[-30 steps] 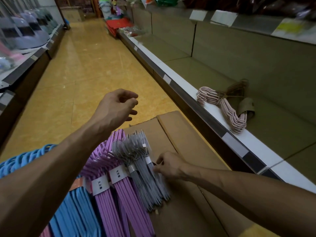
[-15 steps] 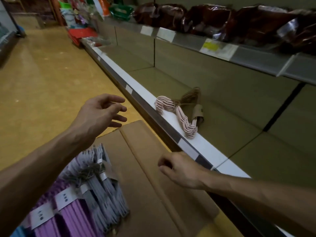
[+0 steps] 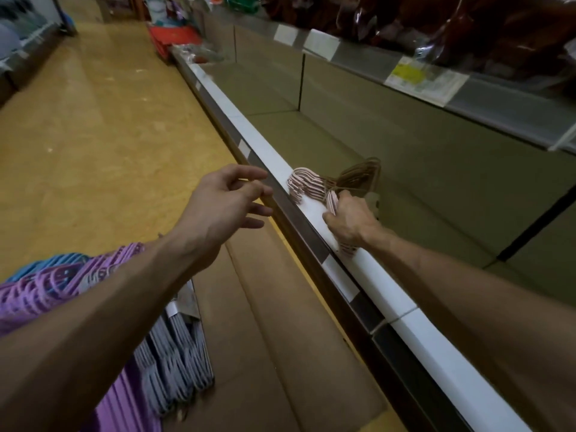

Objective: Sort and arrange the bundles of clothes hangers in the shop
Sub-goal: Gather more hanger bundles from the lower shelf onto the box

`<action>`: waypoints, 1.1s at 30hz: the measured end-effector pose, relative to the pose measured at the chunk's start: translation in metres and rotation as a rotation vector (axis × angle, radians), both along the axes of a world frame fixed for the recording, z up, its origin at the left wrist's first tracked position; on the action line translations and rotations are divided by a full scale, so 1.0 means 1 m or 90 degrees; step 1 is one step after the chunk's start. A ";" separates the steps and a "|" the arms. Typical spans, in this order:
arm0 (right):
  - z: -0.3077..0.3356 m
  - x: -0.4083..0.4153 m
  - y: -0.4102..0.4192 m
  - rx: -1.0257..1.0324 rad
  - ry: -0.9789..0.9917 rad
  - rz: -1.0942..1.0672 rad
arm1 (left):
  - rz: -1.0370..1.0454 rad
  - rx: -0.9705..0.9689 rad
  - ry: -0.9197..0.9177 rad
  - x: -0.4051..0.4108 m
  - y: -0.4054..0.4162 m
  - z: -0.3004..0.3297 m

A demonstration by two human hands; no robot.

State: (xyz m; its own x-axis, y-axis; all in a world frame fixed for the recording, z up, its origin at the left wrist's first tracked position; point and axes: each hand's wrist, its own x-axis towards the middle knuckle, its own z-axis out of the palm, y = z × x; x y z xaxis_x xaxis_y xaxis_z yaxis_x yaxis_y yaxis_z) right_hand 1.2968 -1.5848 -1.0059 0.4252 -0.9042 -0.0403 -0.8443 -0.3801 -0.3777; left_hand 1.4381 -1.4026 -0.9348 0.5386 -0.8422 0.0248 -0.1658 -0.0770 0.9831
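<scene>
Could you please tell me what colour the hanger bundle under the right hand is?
Pale pink wire hanger bundle, gripped by the right hand; head view.

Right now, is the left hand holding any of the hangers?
No, the left hand hovers with loose fingers above the cardboard box, holding nothing, while the right hand grips the pink hanger bundle on the shelf edge.

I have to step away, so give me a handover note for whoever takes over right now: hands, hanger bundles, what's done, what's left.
Right hand: grips the pink hanger bundle lying on the shelf's white front edge, beside a brown bundle.
Left hand: open, hovering over the aisle, holding nothing.
Purple bundles, blue bundles and grey bundles sit on the cardboard box.
Done: pink and brown bundles are on the shelf.
Left: place the pink bundle properly, then shelve those on the box.
</scene>
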 end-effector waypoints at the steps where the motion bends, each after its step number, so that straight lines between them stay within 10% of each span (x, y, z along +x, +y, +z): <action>1: -0.002 0.004 -0.002 0.013 0.008 -0.012 | 0.001 -0.002 0.002 -0.002 -0.002 -0.003; 23: -0.020 -0.023 -0.035 0.081 -0.010 -0.083 | -0.001 0.024 -0.027 -0.007 -0.012 -0.024; 33: 0.023 -0.068 -0.001 -0.005 -0.163 0.184 | 0.014 0.110 0.104 0.000 -0.008 -0.001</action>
State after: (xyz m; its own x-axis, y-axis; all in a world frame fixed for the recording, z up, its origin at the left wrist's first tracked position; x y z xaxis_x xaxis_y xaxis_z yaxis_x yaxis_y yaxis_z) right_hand 1.2293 -1.5855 -0.9832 0.6579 -0.7455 0.1069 -0.5808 -0.5926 -0.5580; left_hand 1.4376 -1.4102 -0.9363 0.5423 -0.8142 -0.2074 -0.0017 -0.2480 0.9688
